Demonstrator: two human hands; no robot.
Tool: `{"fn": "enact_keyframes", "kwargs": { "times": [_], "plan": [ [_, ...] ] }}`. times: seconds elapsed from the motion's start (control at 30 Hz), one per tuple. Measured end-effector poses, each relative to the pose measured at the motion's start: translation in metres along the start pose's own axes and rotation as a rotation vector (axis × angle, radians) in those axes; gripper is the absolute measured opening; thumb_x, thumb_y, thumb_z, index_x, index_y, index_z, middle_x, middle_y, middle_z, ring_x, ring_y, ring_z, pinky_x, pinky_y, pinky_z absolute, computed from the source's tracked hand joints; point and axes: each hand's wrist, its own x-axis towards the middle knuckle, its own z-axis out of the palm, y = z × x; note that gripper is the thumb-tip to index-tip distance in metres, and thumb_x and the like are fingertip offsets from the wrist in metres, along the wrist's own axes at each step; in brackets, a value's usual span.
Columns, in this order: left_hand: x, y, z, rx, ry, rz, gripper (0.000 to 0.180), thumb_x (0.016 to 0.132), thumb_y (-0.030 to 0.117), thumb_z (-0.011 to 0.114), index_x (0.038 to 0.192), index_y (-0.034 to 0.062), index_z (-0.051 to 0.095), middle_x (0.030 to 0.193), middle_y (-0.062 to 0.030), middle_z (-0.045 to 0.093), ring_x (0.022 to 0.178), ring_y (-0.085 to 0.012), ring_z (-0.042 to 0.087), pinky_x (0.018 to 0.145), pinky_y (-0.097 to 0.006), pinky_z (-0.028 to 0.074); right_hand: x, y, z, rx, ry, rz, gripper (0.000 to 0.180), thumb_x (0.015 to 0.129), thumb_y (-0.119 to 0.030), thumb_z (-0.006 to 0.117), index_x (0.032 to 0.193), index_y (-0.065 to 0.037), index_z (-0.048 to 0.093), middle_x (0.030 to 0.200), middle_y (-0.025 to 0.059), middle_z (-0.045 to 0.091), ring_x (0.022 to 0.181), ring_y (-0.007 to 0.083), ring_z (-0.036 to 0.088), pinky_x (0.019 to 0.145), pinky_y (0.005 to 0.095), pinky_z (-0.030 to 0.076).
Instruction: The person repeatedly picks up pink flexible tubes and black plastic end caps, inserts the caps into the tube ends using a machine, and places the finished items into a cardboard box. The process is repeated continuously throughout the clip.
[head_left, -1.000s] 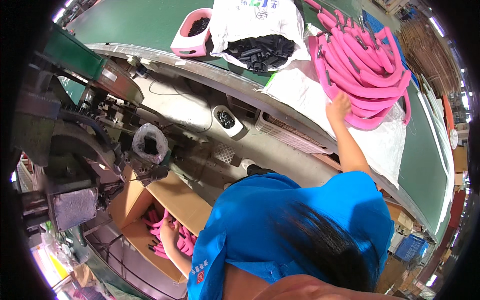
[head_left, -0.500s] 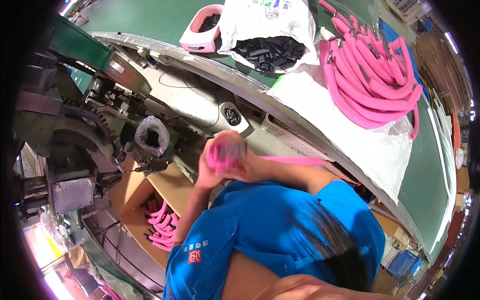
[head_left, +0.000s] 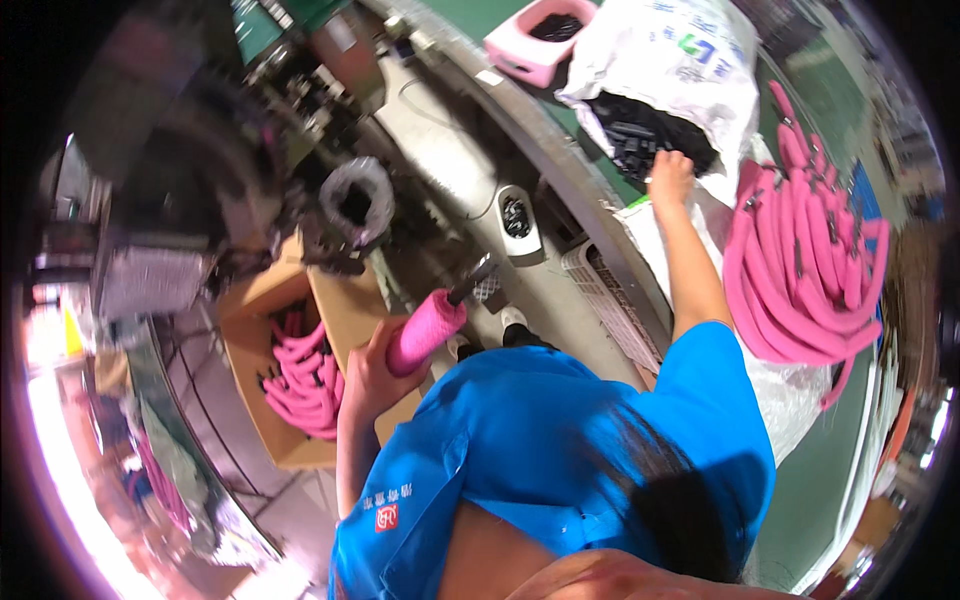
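My left hand (head_left: 372,378) is wrapped round a pink foam tube (head_left: 428,330), which tilts up to the right. A dark rod with a flat metallic-looking end (head_left: 473,280) sticks out of the tube's upper end. Over on the right, my right hand (head_left: 672,180) is at the mouth of a white woven bag (head_left: 680,60). Its fingers are bent together against the short black plastic pieces (head_left: 632,135) inside; whatever they grip is hidden. To the right of that arm, a heap of long, curved pink foam tubes (head_left: 800,270) with dark ends lies on the green table (head_left: 820,470).
A pink bin (head_left: 530,62) of black pieces stands beside the bag. At left, a cardboard box (head_left: 245,400) holds pink tubes (head_left: 300,375), close to dark machinery (head_left: 150,220) and a plastic-lined ring (head_left: 358,200). Below the table edge are a white container (head_left: 530,240) and a plastic crate (head_left: 610,310).
My hands have parted from their joint hold on a pink piece. The right hand has reached up and right to the bag; the left keeps the pink tube, lower and further left. The view has shifted.
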Motion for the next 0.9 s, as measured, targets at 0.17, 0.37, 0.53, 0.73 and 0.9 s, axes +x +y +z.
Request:
{"fn": "enact_keyframes", "kwargs": {
  "times": [0.17,0.37,0.53,0.73,0.9],
  "plan": [
    [-0.010,-0.001,-0.001,-0.152,-0.066,-0.057,0.041,0.066,0.014,0.072,0.102,0.0036,0.057,0.081,-0.0165,0.064,0.074,-0.0336,0.066,0.068,-0.035,0.051,-0.016,-0.016,-0.057,0.355,0.026,-0.090,0.020,0.090,-0.021,0.054,0.102,-0.005,0.053,0.085,0.0167,0.064,0.078,0.0366,0.063,0.068,0.0492,0.047],
    [-0.015,0.001,0.007,-0.174,0.017,0.046,0.039,0.062,0.011,0.070,0.099,0.0038,0.059,0.079,-0.0164,0.064,0.073,-0.0331,0.065,0.066,-0.036,0.052,-0.107,-0.088,-0.256,1.613,-1.318,-0.505,0.041,0.094,-0.019,0.050,0.134,-0.010,0.049,0.062,-0.0022,0.051,0.051,0.0036,0.042,0.046,0.0187,0.033],
    [-0.020,-0.004,-0.004,-0.085,0.051,0.128,0.042,0.060,0.010,0.072,0.100,0.0060,0.060,0.082,-0.0152,0.065,0.074,-0.0325,0.066,0.067,-0.037,0.052,-0.126,-0.113,-0.283,1.551,-1.099,-0.889,0.037,0.090,-0.010,0.059,0.127,-0.008,0.057,0.069,-0.0001,0.057,0.057,0.0050,0.046,0.052,0.0217,0.039],
    [-0.038,-0.004,-0.018,-0.037,-0.040,0.137,0.046,0.059,0.008,0.074,0.103,0.0090,0.061,0.083,-0.0121,0.065,0.076,-0.0328,0.064,0.067,-0.038,0.051,-0.135,-0.131,-0.293,1.437,-1.133,-1.053,0.035,0.089,-0.011,0.061,0.124,-0.007,0.059,0.079,0.0017,0.062,0.064,0.0056,0.050,0.061,0.0222,0.043],
    [-0.057,-0.013,-0.032,-0.076,-0.007,0.076,0.045,0.059,0.009,0.075,0.102,0.0092,0.062,0.082,-0.0124,0.065,0.075,-0.0332,0.064,0.066,-0.039,0.051,-0.134,-0.144,-0.285,1.378,-1.118,-1.117,0.034,0.089,-0.014,0.061,0.122,-0.006,0.059,0.084,0.0031,0.065,0.069,0.0069,0.055,0.065,0.0229,0.045]
  ]
}}
